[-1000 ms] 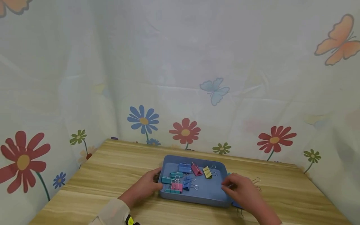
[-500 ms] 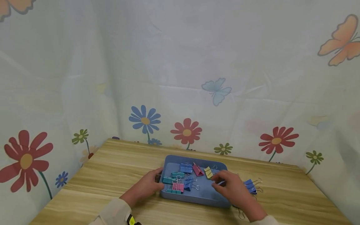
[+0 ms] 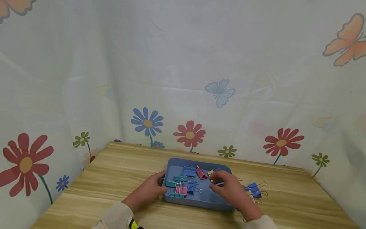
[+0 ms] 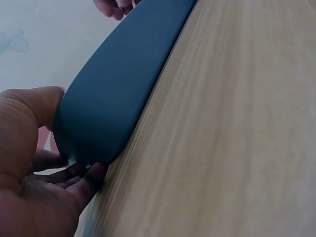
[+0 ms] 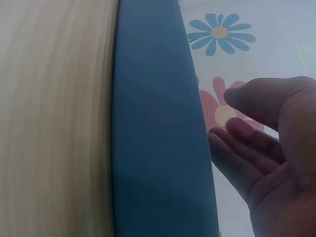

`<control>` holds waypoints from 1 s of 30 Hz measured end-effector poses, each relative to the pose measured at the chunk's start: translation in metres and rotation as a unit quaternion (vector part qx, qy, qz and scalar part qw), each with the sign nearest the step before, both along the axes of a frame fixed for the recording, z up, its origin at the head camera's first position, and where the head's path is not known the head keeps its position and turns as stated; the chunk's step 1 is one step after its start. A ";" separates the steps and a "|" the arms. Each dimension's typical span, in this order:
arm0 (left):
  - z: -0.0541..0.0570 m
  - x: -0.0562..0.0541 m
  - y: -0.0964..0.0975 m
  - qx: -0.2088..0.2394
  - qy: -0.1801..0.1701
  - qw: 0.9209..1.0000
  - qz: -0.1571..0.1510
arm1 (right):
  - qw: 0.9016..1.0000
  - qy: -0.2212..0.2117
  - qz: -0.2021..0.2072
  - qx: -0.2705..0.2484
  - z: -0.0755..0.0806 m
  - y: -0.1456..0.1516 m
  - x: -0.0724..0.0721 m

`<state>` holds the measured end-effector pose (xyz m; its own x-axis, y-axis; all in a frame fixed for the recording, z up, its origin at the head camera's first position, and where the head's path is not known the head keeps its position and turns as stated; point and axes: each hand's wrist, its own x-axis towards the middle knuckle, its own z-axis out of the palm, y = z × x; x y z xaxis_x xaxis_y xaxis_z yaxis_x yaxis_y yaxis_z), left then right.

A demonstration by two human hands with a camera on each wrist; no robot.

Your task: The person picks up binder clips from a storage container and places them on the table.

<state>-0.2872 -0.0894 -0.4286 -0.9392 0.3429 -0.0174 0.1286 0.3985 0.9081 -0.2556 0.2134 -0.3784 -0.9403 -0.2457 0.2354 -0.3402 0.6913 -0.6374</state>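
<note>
A blue tray lies on the wooden table with binder clips inside. My left hand grips its left end; in the left wrist view the thumb is at the upper edge and fingers curl by the lower corner. My right hand is over the tray's right part, thumb and fingers apart with nothing seen between them in the right wrist view. It partly covers a yellow binder clip. Also in the tray are a red binder clip, a pink binder clip, and several blue and teal ones.
Right of the tray, blue binder clips and a pale yellow binder clip lie on the wooden table, partly behind my right hand. A white curtain with printed flowers and butterflies hangs behind the table.
My right hand has moved left from the tray's right edge to over its inside, now covering part of the yellow clip. More clips show on the table at right. The left hand stays put.
</note>
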 end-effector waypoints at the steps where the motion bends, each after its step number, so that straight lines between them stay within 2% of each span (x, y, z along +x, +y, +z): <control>1: 0.000 0.000 0.000 0.000 -0.001 1.000 0.000 | 1.000 -0.001 0.001 -0.001 0.000 -0.002 0.000; 12: 0.003 0.002 0.001 -0.002 0.002 1.000 -0.007 | 1.000 -0.021 0.004 -0.001 -0.006 -0.017 -0.008; 23: 0.007 0.005 0.002 0.000 -0.001 1.000 -0.005 | 1.000 -0.003 0.002 0.008 -0.012 -0.031 -0.018; 30: 0.008 0.006 0.002 0.005 -0.003 1.000 -0.004 | 0.999 -0.013 0.014 0.031 -0.015 -0.041 -0.019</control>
